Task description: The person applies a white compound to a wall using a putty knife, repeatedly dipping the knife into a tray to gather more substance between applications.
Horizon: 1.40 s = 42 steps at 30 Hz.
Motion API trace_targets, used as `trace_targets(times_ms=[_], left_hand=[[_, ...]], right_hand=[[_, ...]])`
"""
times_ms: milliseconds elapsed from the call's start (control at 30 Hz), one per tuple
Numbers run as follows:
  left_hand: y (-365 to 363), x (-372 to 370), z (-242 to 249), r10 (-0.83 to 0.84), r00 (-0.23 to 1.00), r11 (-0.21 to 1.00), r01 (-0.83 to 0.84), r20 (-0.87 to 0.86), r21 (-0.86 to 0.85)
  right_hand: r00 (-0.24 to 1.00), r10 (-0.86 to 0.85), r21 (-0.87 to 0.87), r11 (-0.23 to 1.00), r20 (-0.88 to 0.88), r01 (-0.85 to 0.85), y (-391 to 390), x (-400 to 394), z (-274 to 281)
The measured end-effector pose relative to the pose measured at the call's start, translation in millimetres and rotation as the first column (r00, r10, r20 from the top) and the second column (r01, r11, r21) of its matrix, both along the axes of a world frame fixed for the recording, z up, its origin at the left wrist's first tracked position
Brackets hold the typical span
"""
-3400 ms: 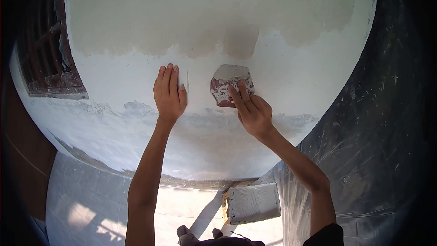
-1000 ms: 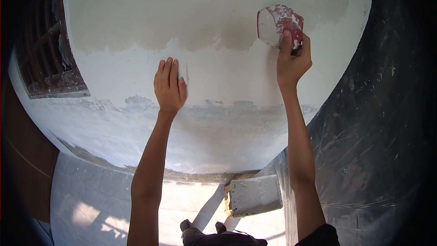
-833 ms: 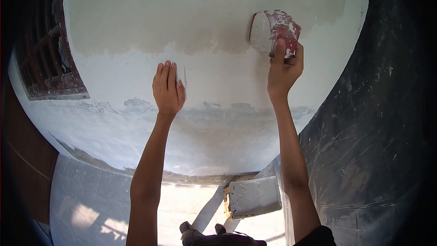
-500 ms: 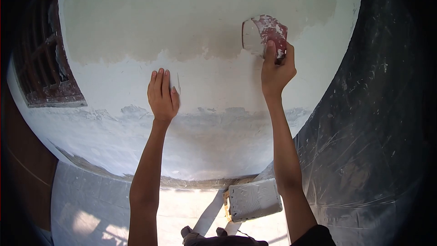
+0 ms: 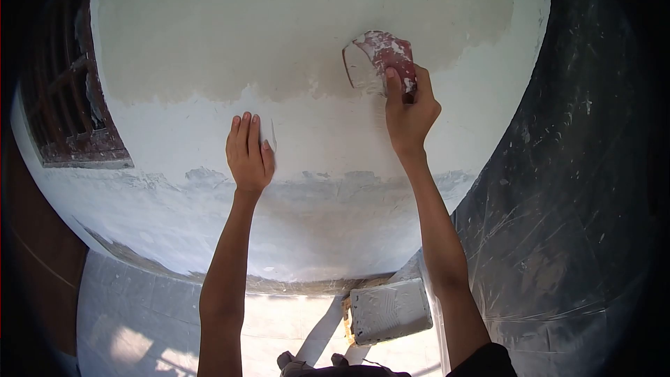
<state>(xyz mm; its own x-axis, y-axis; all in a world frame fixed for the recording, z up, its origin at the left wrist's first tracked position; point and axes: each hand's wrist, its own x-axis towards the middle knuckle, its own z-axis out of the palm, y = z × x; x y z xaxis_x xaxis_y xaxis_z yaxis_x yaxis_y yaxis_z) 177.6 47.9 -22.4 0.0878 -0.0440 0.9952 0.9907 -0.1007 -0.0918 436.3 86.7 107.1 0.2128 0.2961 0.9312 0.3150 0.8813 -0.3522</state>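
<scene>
The wall (image 5: 321,132) in front of me is white, with a damp-looking greyish-beige band across its upper part. My right hand (image 5: 412,115) grips a dark red plastic putty spreader (image 5: 395,52), thumb on its face and fingers behind. White putty smears the spreader, whose wide left edge lies at the wall near the lower border of the beige band. Further left and lower, my left hand (image 5: 249,153) rests flat on the white part, fingers stretched upward. A small pale shape (image 5: 270,132) shows beside its thumb, partly hidden by the hand.
A putty-coated tray (image 5: 391,311) sits on the floor below the wall. At left is a brown barred window (image 5: 77,98). Dark plastic sheeting (image 5: 551,237) hangs on the right, and grey sheeting (image 5: 132,307) covers floor at lower left.
My right hand has moved left and slightly down with the spreader, along the wall. My left hand stays at the same place on the wall; the view has shifted slightly.
</scene>
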Motion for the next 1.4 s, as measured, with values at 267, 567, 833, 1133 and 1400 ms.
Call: trace_targets(times_ms=[267, 567, 833, 1133, 1400], left_hand=[[-0.8, 0.0, -1.6, -0.016, 1.000, 1.000, 0.016, 0.002, 0.000], [-0.9, 0.0, -0.5, -0.007, 1.000, 1.000, 0.007, 0.010, -0.008], [-0.2, 0.6, -0.8, -0.009, 1.000, 1.000, 0.009, 0.000, 0.012], [0.4, 0.1, -2.0, 0.014, 1.000, 1.000, -0.014, -0.003, 0.003], [-0.3, 1.1, -2.1, 0.017, 1.000, 1.000, -0.017, 0.002, 0.000]], right_hand=[[0.881, 0.247, 0.009, 0.964, -0.403, -0.266, -9.7, -9.3, -19.3], [0.999, 0.027, 0.077, 0.997, -0.042, -0.024, 3.3, 1.7, 4.6], [0.870, 0.414, 0.025, 0.906, -0.266, -0.424, -17.7, -13.1, -3.8], [0.964, -0.080, 0.011, 0.996, -0.253, 0.086, 9.1, 25.8, 25.9], [0.910, 0.388, -0.037, 0.917, -0.150, -0.397, -18.3, -13.5, 1.9]])
